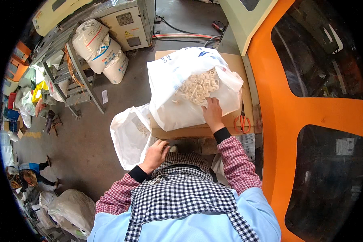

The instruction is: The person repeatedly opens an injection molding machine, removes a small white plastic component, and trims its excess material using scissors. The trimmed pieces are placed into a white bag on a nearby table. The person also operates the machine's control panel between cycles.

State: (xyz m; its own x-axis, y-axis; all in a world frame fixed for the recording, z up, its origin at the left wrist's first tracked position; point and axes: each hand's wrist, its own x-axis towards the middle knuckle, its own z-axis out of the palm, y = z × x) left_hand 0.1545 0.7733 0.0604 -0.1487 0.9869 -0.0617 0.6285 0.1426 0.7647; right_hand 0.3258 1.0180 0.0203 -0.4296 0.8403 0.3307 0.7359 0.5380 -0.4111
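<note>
A large white plastic sack (177, 109) lies open on a cardboard-covered surface in front of me. Inside its mouth is a heap of small cream-coloured plastic parts (197, 86), several with hooked or curved shapes. My right hand (213, 113) reaches in at the near edge of the heap, fingers apart and nothing visible in them. At my waist, beside a smaller open white sack (125, 139), is my left hand (155, 156) with its fingers curled together; what they hold, if anything, is hidden. A few small pale parts (142, 129) show inside the smaller sack.
Red-handled scissors (242, 121) lie on the cardboard (177, 134) to the right of the large sack. An orange machine (270, 133) closes off the right side. Stacked filled sacks (105, 52) and a metal step ladder (82, 76) stand at far left. Cables (181, 36) cross the floor.
</note>
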